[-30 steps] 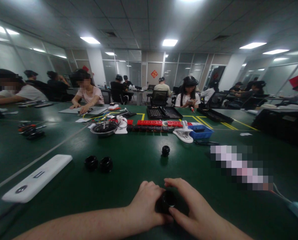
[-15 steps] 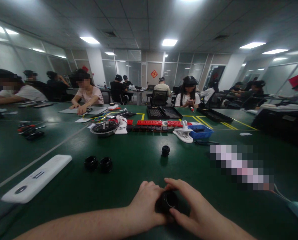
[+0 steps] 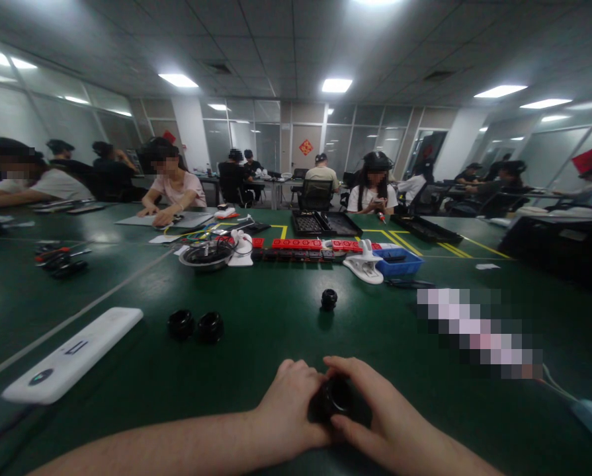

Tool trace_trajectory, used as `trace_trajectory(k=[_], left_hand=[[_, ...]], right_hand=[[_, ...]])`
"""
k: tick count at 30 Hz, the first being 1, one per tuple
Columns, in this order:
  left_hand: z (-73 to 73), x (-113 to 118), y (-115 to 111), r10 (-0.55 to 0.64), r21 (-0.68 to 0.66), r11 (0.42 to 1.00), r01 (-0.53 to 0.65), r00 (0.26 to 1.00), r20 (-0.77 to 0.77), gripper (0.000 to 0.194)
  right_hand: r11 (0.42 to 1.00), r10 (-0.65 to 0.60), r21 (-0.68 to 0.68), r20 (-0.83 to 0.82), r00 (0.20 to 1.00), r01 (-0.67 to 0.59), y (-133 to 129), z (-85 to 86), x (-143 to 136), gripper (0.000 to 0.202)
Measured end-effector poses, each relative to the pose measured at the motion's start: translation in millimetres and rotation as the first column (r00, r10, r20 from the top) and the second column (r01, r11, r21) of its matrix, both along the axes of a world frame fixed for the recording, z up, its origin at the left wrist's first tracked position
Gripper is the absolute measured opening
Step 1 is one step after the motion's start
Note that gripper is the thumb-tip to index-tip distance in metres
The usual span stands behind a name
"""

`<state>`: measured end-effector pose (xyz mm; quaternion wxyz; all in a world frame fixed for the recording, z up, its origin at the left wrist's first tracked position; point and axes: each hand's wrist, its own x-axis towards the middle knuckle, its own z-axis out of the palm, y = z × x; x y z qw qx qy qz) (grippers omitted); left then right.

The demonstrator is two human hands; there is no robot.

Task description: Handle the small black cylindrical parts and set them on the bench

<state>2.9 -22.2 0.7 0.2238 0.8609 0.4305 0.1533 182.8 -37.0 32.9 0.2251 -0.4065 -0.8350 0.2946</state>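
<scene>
Near the table's front edge, my left hand (image 3: 296,403) is wrapped round a black cable gland (image 3: 339,395), whose round opening shows. My right hand (image 3: 375,410) curves about the gland's other side, with thumb and fingers against its rim. The gland's lower part is hidden by both hands. Farther forward on the green table stands a smaller black gland-like piece (image 3: 329,299). To the left sit two more black ring-shaped pieces, one (image 3: 181,324) beside the other (image 3: 210,326).
A white power bank-like slab (image 3: 77,354) with a cable lies at left. Tools (image 3: 61,259) lie beyond it. Across the middle are a grey bowl (image 3: 205,261), red blocks (image 3: 296,244), a white clamp (image 3: 365,264) and a blue bin (image 3: 399,262). People sit opposite.
My right hand has shifted slightly left round the gland, its fingers and thumb closing a little nearer. My left hand stays about where it was.
</scene>
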Motion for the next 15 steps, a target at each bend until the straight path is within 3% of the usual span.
trace_trajectory(k=[6,10,15], left_hand=[[-1.0,0.0,-1.4,0.030,-0.006,1.000,-0.030,1.000,0.007,0.040],[-2.9,-0.6,-0.8,0.017,-0.003,1.000,-0.017,1.000,0.018,0.041],[-6.8,-0.7,0.6,-0.015,0.032,0.999,0.015,1.000,0.015,0.036]], right_hand=[[0.995,0.081,0.062,-0.044,0.996,-0.078,-5.7,10.4,4.8,0.052],[0.994,0.104,0.031,-0.015,0.994,-0.104,-5.5,8.6,4.0,0.059],[0.999,-0.046,-0.026,0.028,0.999,0.046,0.0,4.4,-1.2,0.066]])
